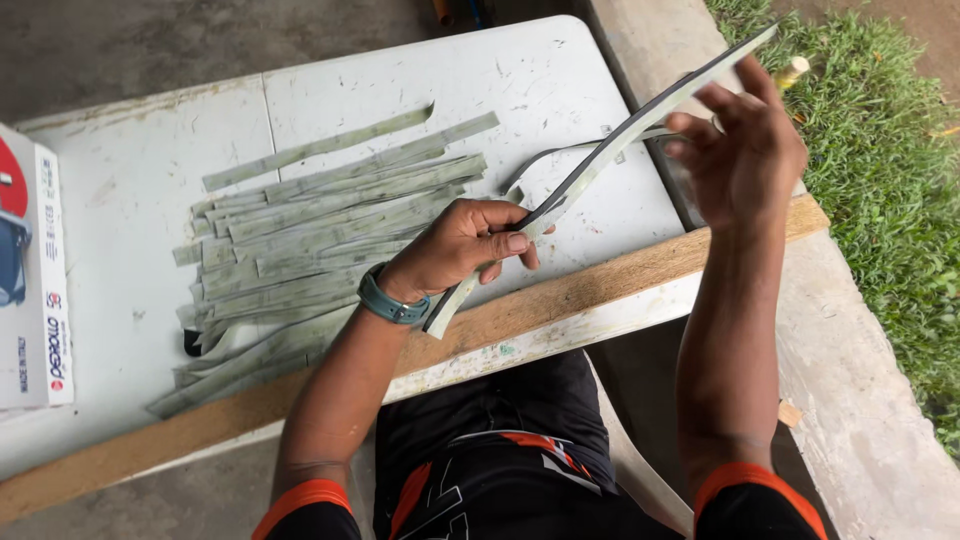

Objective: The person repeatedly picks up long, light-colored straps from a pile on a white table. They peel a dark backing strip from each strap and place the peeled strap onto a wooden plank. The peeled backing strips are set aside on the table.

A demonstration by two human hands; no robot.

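Note:
My left hand [465, 245] pinches the lower part of a long pale green strip [640, 115] that runs diagonally up to the right, past the table's corner. My right hand [745, 150] holds the same strip higher up, with a thin dark edge strand peeling away along it. A thin curled sliver [560, 155] lies on the table just under the strip. A teal band is on my left wrist. A pile of several similar flat green strips [320, 230] lies on the white table [130, 180], left of my left hand.
A wooden plank [560, 295] lies along the table's near edge. A white and red box [35, 280] sits at the left edge. A concrete ledge [850, 360] and grass [890, 180] are to the right. My dark shorts and a chair edge show below.

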